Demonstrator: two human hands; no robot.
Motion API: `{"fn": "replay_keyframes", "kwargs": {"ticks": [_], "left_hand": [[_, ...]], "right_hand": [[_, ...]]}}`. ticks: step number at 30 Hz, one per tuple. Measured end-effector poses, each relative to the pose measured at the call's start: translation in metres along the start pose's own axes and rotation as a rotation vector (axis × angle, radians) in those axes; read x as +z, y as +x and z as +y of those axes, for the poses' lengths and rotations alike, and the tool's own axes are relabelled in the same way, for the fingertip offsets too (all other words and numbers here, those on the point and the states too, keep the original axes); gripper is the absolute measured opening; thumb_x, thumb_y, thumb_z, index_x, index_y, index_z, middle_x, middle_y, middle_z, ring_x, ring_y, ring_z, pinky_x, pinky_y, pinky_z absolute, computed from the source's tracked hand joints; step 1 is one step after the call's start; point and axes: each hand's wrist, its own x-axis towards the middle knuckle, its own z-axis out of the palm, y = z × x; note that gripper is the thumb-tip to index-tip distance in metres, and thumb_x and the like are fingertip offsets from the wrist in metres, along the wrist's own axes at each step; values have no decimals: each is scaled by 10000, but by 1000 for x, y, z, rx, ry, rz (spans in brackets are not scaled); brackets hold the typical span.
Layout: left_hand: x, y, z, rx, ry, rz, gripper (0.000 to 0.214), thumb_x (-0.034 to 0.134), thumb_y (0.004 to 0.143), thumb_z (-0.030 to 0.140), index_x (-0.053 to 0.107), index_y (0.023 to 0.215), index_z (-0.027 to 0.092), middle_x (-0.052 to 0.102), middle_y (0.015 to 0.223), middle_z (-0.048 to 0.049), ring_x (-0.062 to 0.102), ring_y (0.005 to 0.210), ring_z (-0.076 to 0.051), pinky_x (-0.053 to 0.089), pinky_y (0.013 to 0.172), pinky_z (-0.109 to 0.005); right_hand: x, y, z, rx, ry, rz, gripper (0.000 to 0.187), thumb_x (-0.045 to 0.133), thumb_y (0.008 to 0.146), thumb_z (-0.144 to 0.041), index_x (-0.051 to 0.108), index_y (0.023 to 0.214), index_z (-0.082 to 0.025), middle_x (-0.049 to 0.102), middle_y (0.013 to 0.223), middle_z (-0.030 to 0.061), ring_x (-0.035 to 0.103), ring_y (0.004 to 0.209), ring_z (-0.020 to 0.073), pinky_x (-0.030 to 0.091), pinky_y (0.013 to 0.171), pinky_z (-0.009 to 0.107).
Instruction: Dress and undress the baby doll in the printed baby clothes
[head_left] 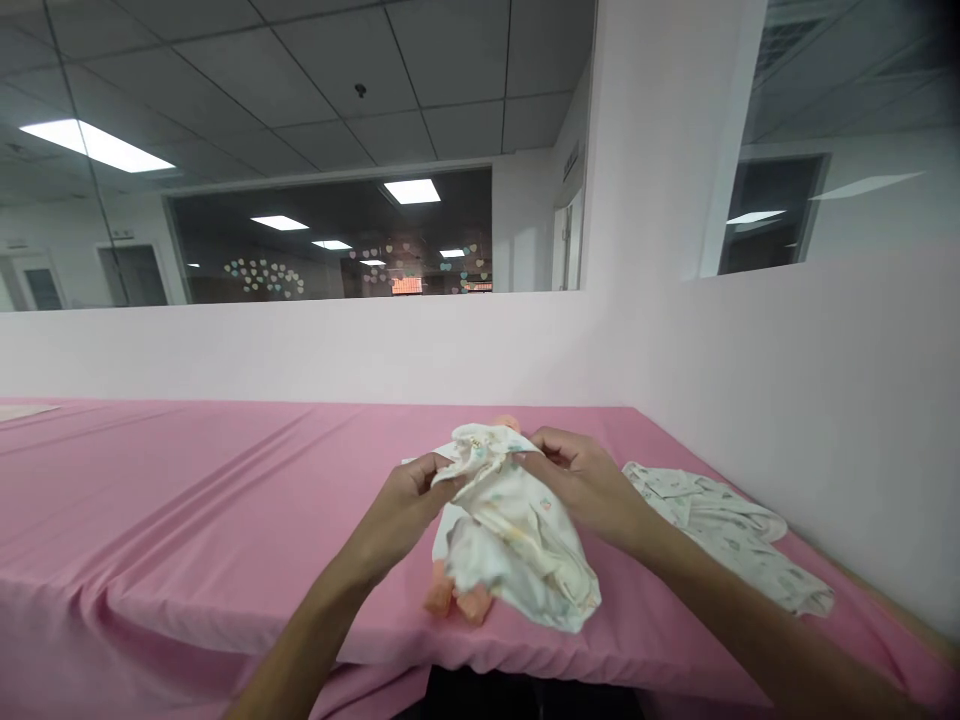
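Both hands grip a white baby garment point(525, 540) with a small coloured print, bunched up at its top edge. My left hand point(401, 510) pinches the left side of the bunched cloth. On the right side, the fingers of my right hand point(585, 480) are closed on the same cloth, partly hidden by its folds. Behind and under the garment lies a baby doll, mostly covered. Its peach-coloured feet point(472, 603) stick out below, and a bit of its head point(508, 423) shows above the cloth.
A pink cloth point(225, 500) covers the table. Another white printed baby garment point(720, 530) lies flat at the right, near the wall point(847, 400). A pale flat item point(22, 411) sits at the far left edge. Windows rise behind the low wall.
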Motion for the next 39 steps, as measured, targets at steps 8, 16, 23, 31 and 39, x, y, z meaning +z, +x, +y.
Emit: {"fn": "replay_keyframes", "kwargs": {"ticks": [8,16,23,31,39], "left_hand": [[-13,33,29,122,-117,81,262,494,825,354,466,638,173,458,673,16,432,649,-113,375,632,-228],[-7,56,61,210,-172,-12,190,514,777,286,433,648,173,388,616,39,371,521,-70,290,480,-187],[-30,77,76,234,165,196,234,623,733,361,506,705,160,505,622,18,445,500,-76,288,445,-179],[-35,108,84,242,229,-10,274,654,727,431,563,695,175,526,618,5,470,498,-90,326,461,-213],[4,130,76,242,316,78,250,515,781,327,455,586,182,483,591,4,438,510,-105,276,461,-236]], "right_hand": [[-5,7,8,-29,-35,42,353,496,879,-490,476,680,-200,506,714,-17,459,652,119,387,609,266],[-19,20,-5,-181,6,-140,485,664,776,-453,556,1203,-251,578,1232,66,546,1103,223,455,899,386],[-36,27,-16,-170,-298,-32,355,519,854,-520,630,795,-188,651,767,21,574,704,157,401,611,274],[-75,68,-19,-366,-1111,42,562,342,913,-567,417,514,-179,469,475,-3,381,508,119,262,624,314],[-62,73,-17,-196,-752,-244,377,565,769,-524,454,632,-190,486,640,-30,435,628,128,326,711,324]]}}
